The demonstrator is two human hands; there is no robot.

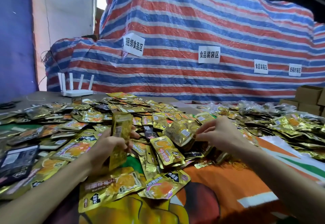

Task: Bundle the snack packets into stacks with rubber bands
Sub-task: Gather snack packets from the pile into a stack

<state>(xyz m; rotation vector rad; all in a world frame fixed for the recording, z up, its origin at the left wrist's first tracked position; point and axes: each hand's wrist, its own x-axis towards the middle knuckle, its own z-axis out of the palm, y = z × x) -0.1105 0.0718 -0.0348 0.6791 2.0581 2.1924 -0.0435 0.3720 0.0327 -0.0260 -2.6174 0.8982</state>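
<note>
**Both hands on gold packets above the heap**

The left hand (109,146) grips a small stack of gold packets (121,134) held upright on end. Its fingers (134,133) are curled round the far side, with the thumb pressed across the near face. How many packets are in the stack cannot be told.

The right hand (221,134) pinches one gold packet (181,132) by its right edge. Thumb and fingers (202,134) are closed together on the foil, and the other fingers are loosely bent above. That packet is tilted and lies just over the heap of loose snack packets (158,153), between the two hands.

The heap spreads across most of the surface (44,97) and over an orange printed sheet (228,179) nearest the person.

At the far left edge stands a white router (75,90). Behind it hangs a red, white and blue striped tarp (193,21) with paper signs (209,54). Cardboard boxes (309,97) sit at far right.
</note>
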